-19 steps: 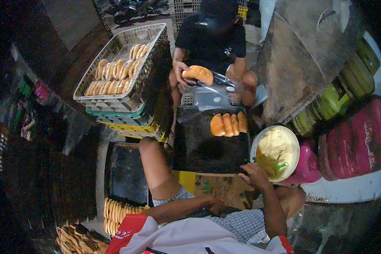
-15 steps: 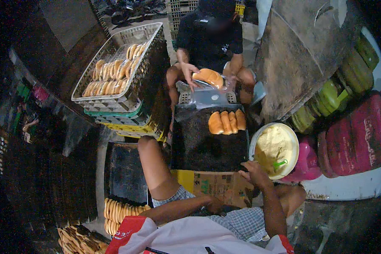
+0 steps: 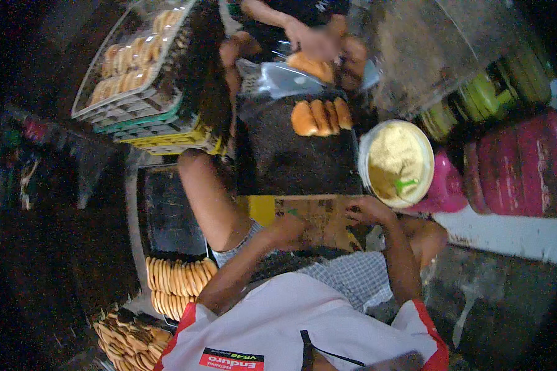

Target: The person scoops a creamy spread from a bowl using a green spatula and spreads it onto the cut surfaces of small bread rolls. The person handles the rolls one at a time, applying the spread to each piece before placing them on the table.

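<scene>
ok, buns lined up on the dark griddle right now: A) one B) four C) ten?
B: four buns lie side by side at the far end of the griddle; a fifth is in another person's hands beyond it.

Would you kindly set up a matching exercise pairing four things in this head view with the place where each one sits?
Things:
1. row of bread rolls
2. bowl of yellow spread
3. wire crate of buns
4. stack of flat round breads

Places:
A. on the stacked plastic crates at upper left
B. at the far end of the black griddle
C. low on the left, beside the person's knee
D. on a pink stand to the right of the griddle

Pairs: 1-B, 2-D, 3-A, 4-C
</scene>
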A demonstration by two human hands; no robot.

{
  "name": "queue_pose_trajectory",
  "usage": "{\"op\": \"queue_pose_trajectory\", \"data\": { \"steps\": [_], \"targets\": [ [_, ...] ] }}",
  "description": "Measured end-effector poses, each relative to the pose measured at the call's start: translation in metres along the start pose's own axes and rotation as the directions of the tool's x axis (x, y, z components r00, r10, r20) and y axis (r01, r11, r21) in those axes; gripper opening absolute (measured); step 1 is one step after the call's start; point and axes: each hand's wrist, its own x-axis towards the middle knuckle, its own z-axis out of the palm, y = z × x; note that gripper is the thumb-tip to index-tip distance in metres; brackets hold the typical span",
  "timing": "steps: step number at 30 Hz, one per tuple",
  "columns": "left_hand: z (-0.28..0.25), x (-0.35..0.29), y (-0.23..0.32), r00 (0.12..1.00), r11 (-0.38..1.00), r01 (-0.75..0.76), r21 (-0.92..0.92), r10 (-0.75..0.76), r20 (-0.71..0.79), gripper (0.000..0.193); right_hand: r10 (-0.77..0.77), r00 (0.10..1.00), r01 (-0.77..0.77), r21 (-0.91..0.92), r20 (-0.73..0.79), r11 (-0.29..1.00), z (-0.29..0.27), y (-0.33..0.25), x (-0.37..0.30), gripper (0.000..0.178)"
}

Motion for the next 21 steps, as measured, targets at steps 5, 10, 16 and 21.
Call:
{"op": "queue_pose_trajectory", "data": {
  "steps": [5, 10, 16, 21],
  "targets": [
    [-0.096, -0.085, -0.006, 0.503, 0.982, 0.18, -0.059, -0.143, -0.853, 0.029, 0.176, 0.918, -0.203, 0.04, 0.354, 0.978, 0.078, 0.052, -0.017, 0.032],
    [-0.11, -0.133, -0.066, -0.224, 0.941, 0.185, -0.283, -0.24, -0.945, 0.038, 0.224, 0.73, -0.241, -0.064, 0.646, 0.969, 0.119, 0.053, 0.003, 0.038],
    [-0.076, -0.119, -0.088, -0.243, 0.938, 0.247, -0.243, -0.183, -0.953, 0.051, 0.129, 0.938, -0.234, 0.313, 0.322, 0.92, 0.13, 0.051, 0.007, 0.03],
    [-0.081, -0.135, -0.104, -0.274, 0.913, 0.291, -0.287, -0.207, -0.939, 0.051, 0.396, 0.899, -0.301, 0.391, -0.187, 0.87, 0.061, 0.008, 0.047, 0.031]
  ]
}}
